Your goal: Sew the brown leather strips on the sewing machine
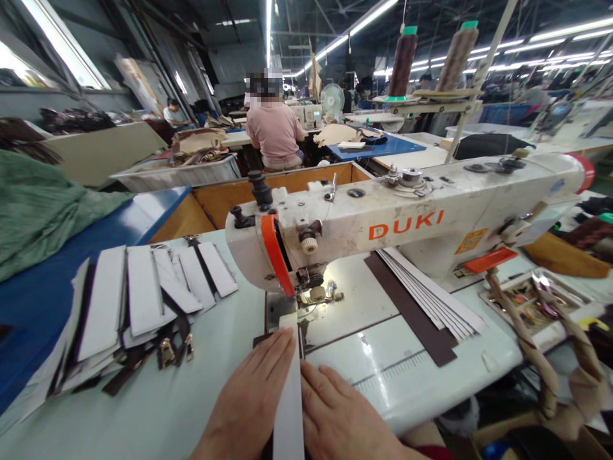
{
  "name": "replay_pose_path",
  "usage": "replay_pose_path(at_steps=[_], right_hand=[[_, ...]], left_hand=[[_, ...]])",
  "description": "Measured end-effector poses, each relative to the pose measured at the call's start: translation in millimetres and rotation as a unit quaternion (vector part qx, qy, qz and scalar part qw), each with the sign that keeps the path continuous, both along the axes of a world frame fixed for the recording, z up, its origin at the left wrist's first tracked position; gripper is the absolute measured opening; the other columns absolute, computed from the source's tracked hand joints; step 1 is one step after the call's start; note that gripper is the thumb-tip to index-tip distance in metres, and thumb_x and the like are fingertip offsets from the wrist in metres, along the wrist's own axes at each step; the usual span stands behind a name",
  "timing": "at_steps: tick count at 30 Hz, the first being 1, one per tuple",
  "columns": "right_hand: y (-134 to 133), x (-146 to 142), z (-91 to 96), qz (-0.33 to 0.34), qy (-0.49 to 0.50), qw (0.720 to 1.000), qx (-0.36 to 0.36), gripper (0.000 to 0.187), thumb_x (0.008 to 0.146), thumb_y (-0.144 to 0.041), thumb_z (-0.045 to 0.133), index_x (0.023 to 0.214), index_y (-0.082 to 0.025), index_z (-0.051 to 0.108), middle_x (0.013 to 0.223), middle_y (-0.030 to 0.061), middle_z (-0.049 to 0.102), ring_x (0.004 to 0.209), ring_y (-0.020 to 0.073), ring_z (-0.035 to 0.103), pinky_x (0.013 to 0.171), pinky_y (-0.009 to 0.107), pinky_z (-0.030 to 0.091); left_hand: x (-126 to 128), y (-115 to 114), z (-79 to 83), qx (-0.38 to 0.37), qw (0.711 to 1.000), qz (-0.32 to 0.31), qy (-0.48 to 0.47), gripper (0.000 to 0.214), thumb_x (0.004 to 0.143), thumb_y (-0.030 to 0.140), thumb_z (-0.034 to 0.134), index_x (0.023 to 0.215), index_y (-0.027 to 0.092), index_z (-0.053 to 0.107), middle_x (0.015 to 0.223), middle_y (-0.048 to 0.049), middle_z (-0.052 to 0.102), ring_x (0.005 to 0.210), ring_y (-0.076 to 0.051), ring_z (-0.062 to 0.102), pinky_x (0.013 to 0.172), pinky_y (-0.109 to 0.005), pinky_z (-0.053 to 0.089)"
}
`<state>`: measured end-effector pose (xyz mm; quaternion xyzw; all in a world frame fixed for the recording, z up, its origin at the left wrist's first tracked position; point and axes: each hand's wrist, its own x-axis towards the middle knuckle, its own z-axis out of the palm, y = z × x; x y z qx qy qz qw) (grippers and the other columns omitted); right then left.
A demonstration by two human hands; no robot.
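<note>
A white strip of material (289,390) runs lengthwise up the table and under the presser foot (306,294) of a white DUKI sewing machine (407,220). My left hand (246,396) lies flat against the strip's left side, and my right hand (335,415) lies along its right side. Both hands seem to hold it, though any grip beneath is hidden. Left of the machine is a pile of white strips with dark straps (138,306) and metal buckles (166,352). A stack of white strips on a dark brown strip (419,306) lies behind my right hand.
A pale sewing table (143,409) surrounds the machine. Green fabric (38,211) lies on a blue surface at left. At right are a parts tray (534,300) and thread cones (402,64) overhead. A seated co-worker in a pink shirt (272,134) works beyond, among other machines.
</note>
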<state>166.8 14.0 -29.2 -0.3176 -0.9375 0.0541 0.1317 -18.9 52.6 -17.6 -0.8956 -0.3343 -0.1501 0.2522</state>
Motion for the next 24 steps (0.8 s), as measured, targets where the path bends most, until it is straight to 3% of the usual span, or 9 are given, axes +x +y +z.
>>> replay_pose_path(at_steps=[24], right_hand=[[0.2, -2.7, -4.0, -0.008, 0.003, 1.0, -0.024, 0.042, 0.091, -0.014, 0.041, 0.132, -0.008, 0.051, 0.142, 0.0114, 0.046, 0.134, 0.026, 0.036, 0.105, 0.038, 0.039]], left_hand=[[1.9, -0.7, 3.5, 0.016, 1.0, -0.005, 0.004, 0.041, 0.088, 0.007, 0.027, 0.115, 0.008, 0.058, 0.114, -0.0143, 0.067, 0.108, -0.021, 0.062, 0.088, -0.03, 0.051]])
